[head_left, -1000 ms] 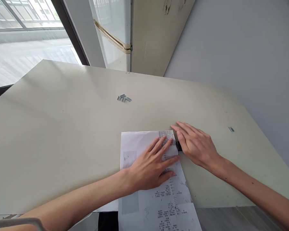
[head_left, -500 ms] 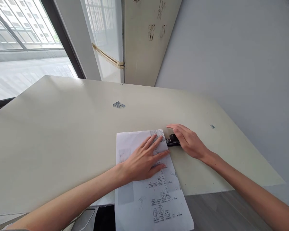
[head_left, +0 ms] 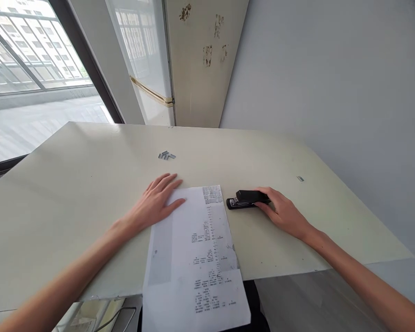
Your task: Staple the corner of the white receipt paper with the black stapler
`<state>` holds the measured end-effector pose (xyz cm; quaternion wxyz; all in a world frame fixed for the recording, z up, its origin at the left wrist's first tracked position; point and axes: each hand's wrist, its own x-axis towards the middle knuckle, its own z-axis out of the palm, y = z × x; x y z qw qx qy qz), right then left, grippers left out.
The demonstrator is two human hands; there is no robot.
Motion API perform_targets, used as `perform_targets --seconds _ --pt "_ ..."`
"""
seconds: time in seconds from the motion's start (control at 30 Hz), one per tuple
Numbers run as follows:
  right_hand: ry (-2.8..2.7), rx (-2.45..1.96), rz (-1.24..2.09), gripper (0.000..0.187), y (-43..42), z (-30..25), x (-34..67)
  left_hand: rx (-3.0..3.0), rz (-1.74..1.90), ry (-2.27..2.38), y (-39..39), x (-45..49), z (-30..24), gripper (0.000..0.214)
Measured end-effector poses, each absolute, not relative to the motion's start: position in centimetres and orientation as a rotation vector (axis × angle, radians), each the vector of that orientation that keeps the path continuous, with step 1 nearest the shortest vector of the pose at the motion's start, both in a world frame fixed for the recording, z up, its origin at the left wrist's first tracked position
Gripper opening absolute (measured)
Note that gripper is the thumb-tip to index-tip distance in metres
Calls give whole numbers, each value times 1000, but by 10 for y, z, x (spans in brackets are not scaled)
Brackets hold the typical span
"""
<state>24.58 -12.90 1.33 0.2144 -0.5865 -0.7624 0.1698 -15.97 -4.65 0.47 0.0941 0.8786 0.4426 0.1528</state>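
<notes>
Printed sheets of paper (head_left: 190, 258) lie at the table's front edge, their lower part hanging over it. My left hand (head_left: 161, 200) rests flat at their upper left corner, fingers spread partly on the paper and partly on the tabletop. To the right of the sheets is a black stapler (head_left: 249, 198), its nose pointing left, a small gap away from the paper's edge. My right hand (head_left: 278, 210) grips the stapler's rear end between thumb and fingers.
Several grey staple strips (head_left: 166, 155) lie in a cluster on the white table (head_left: 107, 184). Another small piece of staples (head_left: 300, 178) lies at the right. Behind the table stand a fridge (head_left: 197, 83) and a window (head_left: 27, 60); a grey wall (head_left: 325, 83) runs along the right.
My left hand has slid left from the middle of the paper to its upper left corner. My right hand has closed around the stapler, which is now apart from the paper's edge.
</notes>
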Motion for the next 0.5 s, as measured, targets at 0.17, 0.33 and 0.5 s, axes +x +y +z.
perform_targets --seconds 0.17,0.33,0.5 --pt "-1990 -1678 465 38 -114 7 244 2550 506 1392 -44 -180 12 54" --pt "-1927 -1662 466 39 -90 -3 235 2463 570 1594 -35 -188 16 44" --pt "-1893 -1569 483 37 -66 -9 218 2474 542 1796 -32 -186 13 36"
